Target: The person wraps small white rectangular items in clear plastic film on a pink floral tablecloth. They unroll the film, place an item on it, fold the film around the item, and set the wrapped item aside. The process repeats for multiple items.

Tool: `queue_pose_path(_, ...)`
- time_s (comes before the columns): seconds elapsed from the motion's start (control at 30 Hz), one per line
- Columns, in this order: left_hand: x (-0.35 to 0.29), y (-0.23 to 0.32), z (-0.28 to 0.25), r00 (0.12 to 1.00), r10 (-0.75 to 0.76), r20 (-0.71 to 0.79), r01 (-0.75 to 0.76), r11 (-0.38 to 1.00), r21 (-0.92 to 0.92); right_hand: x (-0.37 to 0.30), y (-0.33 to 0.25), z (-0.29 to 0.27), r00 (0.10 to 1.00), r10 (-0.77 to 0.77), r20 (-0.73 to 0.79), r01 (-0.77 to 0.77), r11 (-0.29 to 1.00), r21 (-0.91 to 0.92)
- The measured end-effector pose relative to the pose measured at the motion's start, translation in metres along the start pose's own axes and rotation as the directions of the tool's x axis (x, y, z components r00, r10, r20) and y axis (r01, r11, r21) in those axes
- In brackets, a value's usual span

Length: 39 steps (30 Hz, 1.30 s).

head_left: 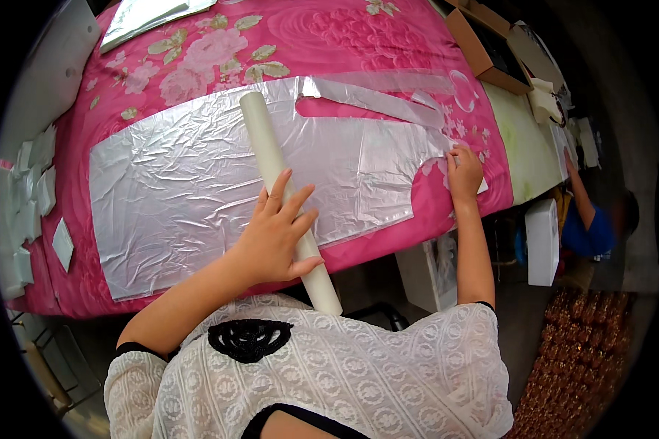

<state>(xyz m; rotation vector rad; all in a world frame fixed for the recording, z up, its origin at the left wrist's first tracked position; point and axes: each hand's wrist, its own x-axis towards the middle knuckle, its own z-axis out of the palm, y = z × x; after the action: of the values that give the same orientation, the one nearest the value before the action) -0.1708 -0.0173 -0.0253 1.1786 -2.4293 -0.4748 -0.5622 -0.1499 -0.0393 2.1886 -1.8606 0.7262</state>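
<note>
A thin, silvery, see-through plastic apron [190, 168] lies spread and creased over the bed-like surface, with a long strap [388, 104] at its far right. Across it, slanting toward my body, rests a long off-white tube [264, 143]; its near end sticks out past the surface's edge. My left hand [274, 238] lies on the tube with fingers spread, not wrapped round it. At the apron's narrow right end, my right hand [464, 174] is closed in a pinch on the plastic. Its fingertips are partly hidden.
A pink flowered cloth [300, 44] covers the table. Silvery folded sheets [150, 18] lie at the far left, small white packets [33, 197] along the left edge. An open cardboard box [490, 55] stands far right. Another person in a blue top [589, 230] is beyond a white box [542, 241].
</note>
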Motion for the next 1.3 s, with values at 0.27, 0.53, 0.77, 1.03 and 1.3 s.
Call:
queue_pose_path(0.27,0.001,0.014,-0.009,0.988,-0.009,-0.156,-0.009,0.994,-0.111,-0.017,-0.163,-0.054,0.970,-0.226,-0.089,0.242,0.875,0.419)
queue_pose_path(0.53,-0.031,-0.007,-0.040,0.736,-0.509,0.447,0.454,-0.118,-0.883,-0.077,-0.279,-0.069,0.755,-0.640,0.147,0.247,0.484,0.840)
queue_pose_path(0.77,-0.142,-0.134,-0.123,0.559,-0.746,0.362,0.696,0.184,-0.694,-0.085,-0.260,-0.082,0.832,-0.438,0.340,0.152,0.770,0.619)
queue_pose_path(1.03,-0.164,-0.148,-0.153,0.452,-0.796,0.402,0.831,0.212,-0.515,-0.113,-0.250,-0.065,0.483,-0.131,0.866,-0.267,0.920,0.288)
queue_pose_path(1.3,-0.140,-0.131,-0.139,0.587,-0.695,0.416,0.651,0.099,-0.753,-0.107,-0.248,-0.074,0.611,-0.075,0.788,-0.110,0.978,0.178)
